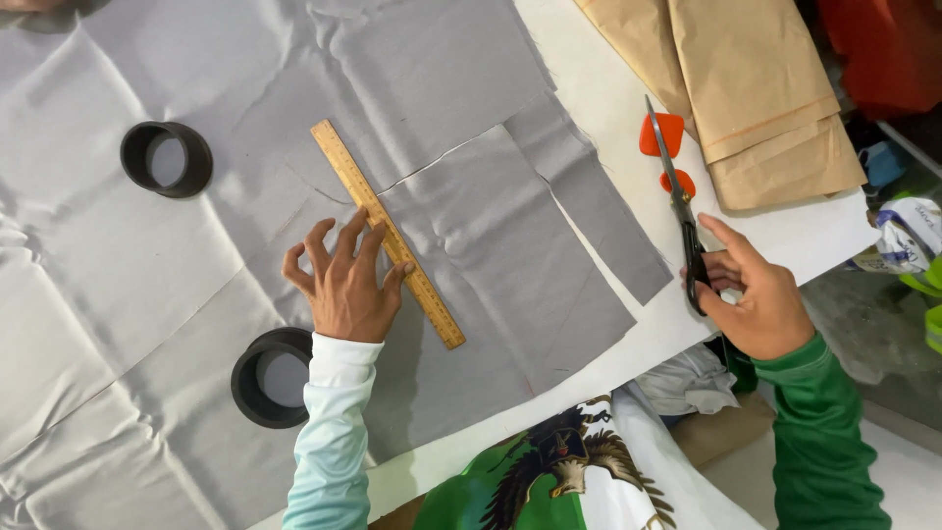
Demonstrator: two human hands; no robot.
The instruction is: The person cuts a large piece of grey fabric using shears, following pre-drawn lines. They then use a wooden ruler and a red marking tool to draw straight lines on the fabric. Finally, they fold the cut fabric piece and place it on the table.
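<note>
My left hand (pixel 345 283) rests with spread fingertips on grey fabric (pixel 471 255), its fingers touching a wooden ruler (pixel 387 232) that lies diagonally across the cloth. My right hand (pixel 756 294) grips the handles of black scissors (pixel 677 201), whose closed blades point away from me over the white table (pixel 608 108). A cut piece of the grey fabric lies between the two hands, with a narrower grey strip (pixel 589 196) beside it.
Two black ring-shaped weights (pixel 166 158) (pixel 270 377) sit on the fabric at the left. Two orange chalk pieces (pixel 661 133) lie by the scissor blades. Folded tan fabric (pixel 756 88) lies at the upper right. The table edge runs diagonally at the lower right.
</note>
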